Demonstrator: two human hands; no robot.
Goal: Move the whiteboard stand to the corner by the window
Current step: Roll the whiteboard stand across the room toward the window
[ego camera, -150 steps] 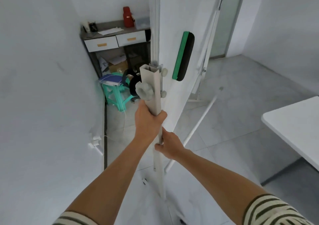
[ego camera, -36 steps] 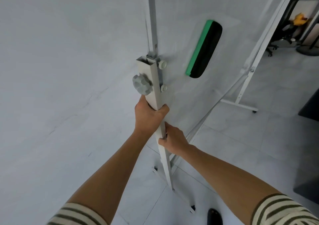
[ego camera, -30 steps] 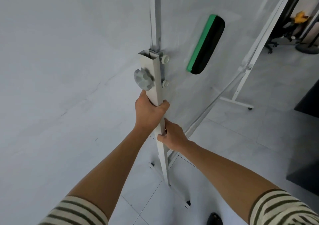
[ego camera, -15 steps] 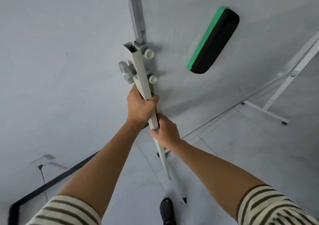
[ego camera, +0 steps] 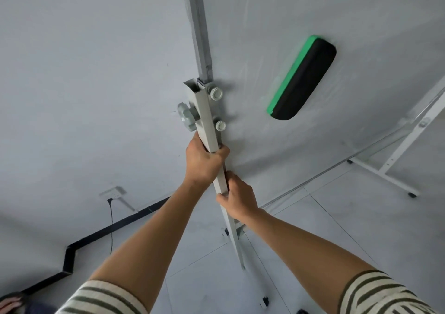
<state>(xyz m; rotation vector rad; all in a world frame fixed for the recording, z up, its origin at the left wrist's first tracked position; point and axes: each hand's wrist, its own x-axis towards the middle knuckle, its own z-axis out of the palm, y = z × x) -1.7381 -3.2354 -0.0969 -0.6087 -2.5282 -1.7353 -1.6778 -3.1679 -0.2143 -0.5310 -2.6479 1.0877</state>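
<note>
Both hands on the near upright post of the whiteboard stand (ego camera: 207,121). Left hand (ego camera: 201,160) wrapped tight round the square grey tube just under the clamp block, thumb across the front face. Right hand (ego camera: 238,198) clenched on the same post directly below, the two grips almost touching. Large grey knob (ego camera: 186,116) on the left side of the clamp; two smaller ribbed knobs (ego camera: 216,94) on its right face, one above the other. Thinner inner rail rises out of the tube top, running up the board's edge. Whiteboard panel (ego camera: 289,20) fills the upper right; a green-backed black eraser (ego camera: 302,79) clings to it at a slant. Post leans, its foot on the grey tiled floor (ego camera: 349,229) between the forearms, small caster (ego camera: 265,300) beyond it. Far leg and foot bar (ego camera: 382,175) at right, also on the floor. Stand sits close against a plain white wall (ego camera: 84,73); wall socket (ego camera: 113,191) with a dark cable hanging low on it, black skirting (ego camera: 96,235) below. Striped sleeves at bottom edge.
</note>
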